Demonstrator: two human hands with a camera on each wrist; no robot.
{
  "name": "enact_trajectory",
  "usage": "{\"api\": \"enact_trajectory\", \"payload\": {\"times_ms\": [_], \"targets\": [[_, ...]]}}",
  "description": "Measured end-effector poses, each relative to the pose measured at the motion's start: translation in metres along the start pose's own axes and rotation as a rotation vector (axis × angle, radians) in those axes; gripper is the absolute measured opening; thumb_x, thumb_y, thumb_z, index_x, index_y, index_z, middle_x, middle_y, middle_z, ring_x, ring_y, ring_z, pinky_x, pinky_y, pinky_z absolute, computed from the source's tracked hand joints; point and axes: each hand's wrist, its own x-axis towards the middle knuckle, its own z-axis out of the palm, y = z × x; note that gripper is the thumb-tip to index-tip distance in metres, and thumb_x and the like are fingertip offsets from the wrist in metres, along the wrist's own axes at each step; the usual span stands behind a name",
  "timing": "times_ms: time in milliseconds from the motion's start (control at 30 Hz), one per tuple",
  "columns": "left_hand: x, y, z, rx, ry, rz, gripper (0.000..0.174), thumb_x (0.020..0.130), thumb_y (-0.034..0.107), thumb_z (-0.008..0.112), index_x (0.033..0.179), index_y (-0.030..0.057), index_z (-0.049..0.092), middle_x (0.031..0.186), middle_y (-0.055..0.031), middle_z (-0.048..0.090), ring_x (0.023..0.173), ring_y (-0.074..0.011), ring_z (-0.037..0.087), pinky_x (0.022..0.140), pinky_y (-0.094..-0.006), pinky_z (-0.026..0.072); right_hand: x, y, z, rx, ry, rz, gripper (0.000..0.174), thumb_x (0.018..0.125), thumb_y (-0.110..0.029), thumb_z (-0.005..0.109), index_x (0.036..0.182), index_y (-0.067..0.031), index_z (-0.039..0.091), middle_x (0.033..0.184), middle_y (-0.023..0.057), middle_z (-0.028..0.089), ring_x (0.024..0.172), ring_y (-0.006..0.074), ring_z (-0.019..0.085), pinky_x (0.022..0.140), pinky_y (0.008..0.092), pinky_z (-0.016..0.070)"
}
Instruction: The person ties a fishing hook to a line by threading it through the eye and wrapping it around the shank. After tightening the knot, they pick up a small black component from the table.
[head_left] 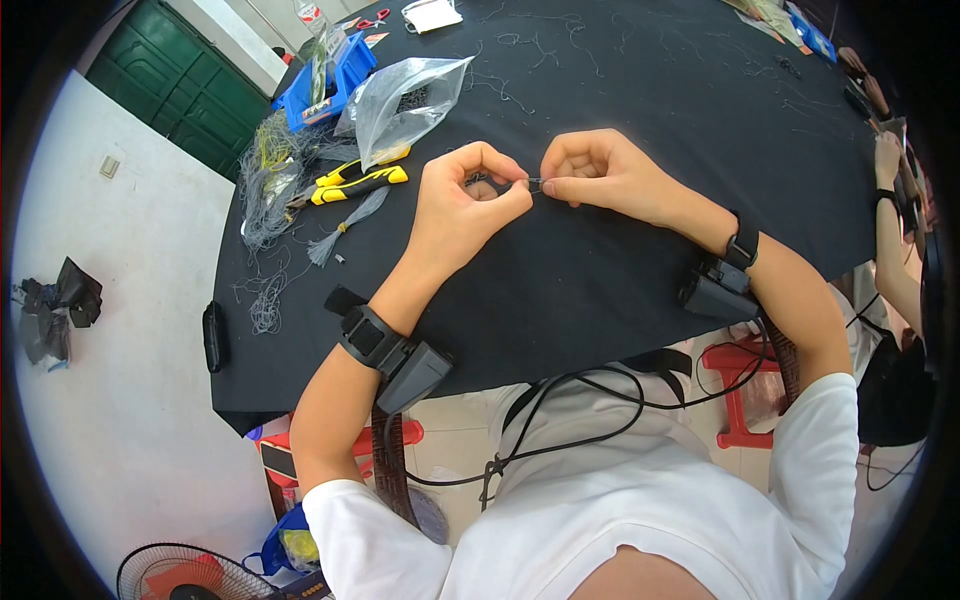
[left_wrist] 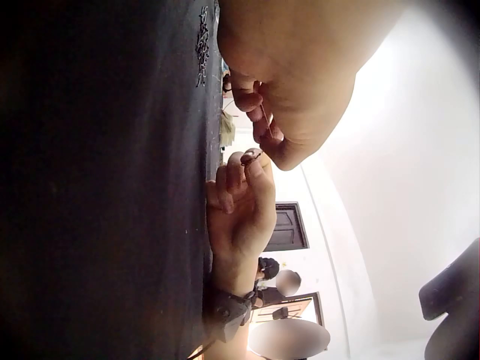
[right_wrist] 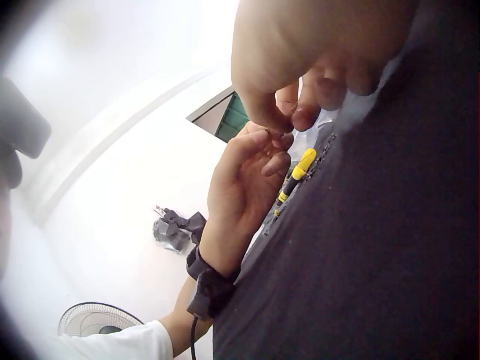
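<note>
Both hands meet above the black-covered table [head_left: 560,290]. My left hand [head_left: 465,205] pinches one end of a short, thin grey strand [head_left: 534,185] between thumb and index finger. From the other side, my right hand [head_left: 610,180] pinches the strand too, its remaining fingers curled in. The strand's exact kind is too small to make out. Fingertips of the two hands are very close together in the right wrist view. A small pile of dark, twisted pieces [left_wrist: 202,46] lies on the cloth, mostly hidden behind the left hand in the head view.
Left of the hands lie yellow-and-black pliers [head_left: 358,186], a tied grey bundle [head_left: 345,228] and tangled grey strands [head_left: 265,190]. Behind them are a clear plastic bag [head_left: 410,105] and a blue bin [head_left: 350,68]. Another person's arm [head_left: 890,215] reaches in at the right edge.
</note>
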Motion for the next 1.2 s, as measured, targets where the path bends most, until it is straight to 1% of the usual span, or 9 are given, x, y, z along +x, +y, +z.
{"api": "enact_trajectory", "payload": {"times_ms": [367, 467, 667, 767, 967, 1067, 1167, 1200], "targets": [[0.0006, -0.0019, -0.0011, 0.005, -0.005, 0.011, 0.009, 0.070, 0.004, 0.066, 0.075, -0.0007, 0.061, 0.068, 0.0022, 0.055, 0.046, 0.0044, 0.036, 0.042, -0.0144, 0.0251, 0.0001, -0.0017, 0.0006, -0.015, 0.017, -0.004, 0.013, 0.084, -0.014, 0.061, 0.086, -0.0013, 0.058, 0.070, -0.0010, 0.057, 0.063, 0.0049, 0.050, 0.059, 0.0190, 0.0395], [-0.0009, 0.0048, -0.0040, 0.087, -0.056, -0.085, 0.007, 0.075, -0.002, 0.061, 0.079, 0.0009, 0.056, 0.086, -0.0023, 0.057, 0.079, -0.0054, 0.053, 0.069, -0.0184, 0.0450, 0.0000, -0.0015, 0.0009, -0.024, 0.022, 0.003, 0.013, 0.084, -0.014, 0.061, 0.086, -0.0014, 0.058, 0.070, -0.0010, 0.057, 0.063, 0.0049, 0.050, 0.059, 0.0192, 0.0395], [-0.0010, 0.0042, -0.0038, 0.093, -0.057, -0.079, 0.006, 0.075, -0.002, 0.061, 0.079, 0.0008, 0.056, 0.086, -0.0022, 0.057, 0.079, -0.0052, 0.053, 0.069, -0.0181, 0.0447, 0.0008, -0.0006, 0.0005, -0.027, 0.027, 0.011, 0.013, 0.084, -0.014, 0.060, 0.086, -0.0015, 0.058, 0.069, -0.0011, 0.057, 0.063, 0.0051, 0.050, 0.058, 0.0191, 0.0390], [0.0008, -0.0030, -0.0013, 0.027, 0.000, 0.015, 0.009, 0.069, 0.005, 0.066, 0.075, -0.0004, 0.061, 0.066, 0.0031, 0.053, 0.046, 0.0042, 0.035, 0.043, -0.0148, 0.0247, 0.0005, -0.0007, 0.0010, -0.021, 0.032, 0.015, 0.013, 0.084, -0.014, 0.060, 0.086, -0.0016, 0.058, 0.069, -0.0013, 0.057, 0.063, 0.0050, 0.050, 0.058, 0.0190, 0.0387], [0.0005, -0.0004, -0.0005, 0.038, 0.002, 0.013, 0.009, 0.069, 0.005, 0.066, 0.075, -0.0007, 0.061, 0.067, 0.0018, 0.055, 0.045, 0.0042, 0.035, 0.042, -0.0147, 0.0248, 0.0001, -0.0014, 0.0003, -0.033, 0.025, 0.023, 0.013, 0.084, -0.015, 0.060, 0.086, -0.0018, 0.059, 0.069, -0.0014, 0.057, 0.063, 0.0048, 0.050, 0.058, 0.0190, 0.0389], [-0.0009, 0.0054, -0.0035, 0.080, -0.057, -0.099, 0.007, 0.075, -0.001, 0.061, 0.079, 0.0012, 0.057, 0.085, -0.0020, 0.057, 0.079, -0.0052, 0.054, 0.070, -0.0181, 0.0449, 0.0007, 0.0001, -0.0002, -0.034, 0.018, 0.028, 0.014, 0.084, -0.015, 0.060, 0.087, -0.0018, 0.059, 0.069, -0.0013, 0.058, 0.063, 0.0048, 0.050, 0.058, 0.0192, 0.0392], [0.0009, -0.0018, -0.0015, 0.022, -0.010, 0.000, 0.009, 0.070, 0.004, 0.066, 0.076, -0.0007, 0.061, 0.068, 0.0015, 0.056, 0.046, 0.0042, 0.036, 0.043, -0.0144, 0.0254, 0.0007, 0.0006, 0.0010, -0.028, 0.019, 0.013, 0.014, 0.084, -0.016, 0.060, 0.087, -0.0016, 0.059, 0.069, -0.0009, 0.058, 0.064, 0.0050, 0.050, 0.059, 0.0195, 0.0394], [0.0011, -0.0020, -0.0014, 0.016, -0.008, 0.001, 0.009, 0.070, 0.004, 0.066, 0.076, -0.0007, 0.061, 0.068, 0.0015, 0.056, 0.046, 0.0043, 0.036, 0.043, -0.0143, 0.0255, 0.0004, 0.0002, 0.0012, -0.029, 0.019, 0.011, 0.015, 0.084, -0.016, 0.060, 0.088, -0.0016, 0.059, 0.069, -0.0008, 0.058, 0.064, 0.0052, 0.051, 0.059, 0.0196, 0.0395]]}}
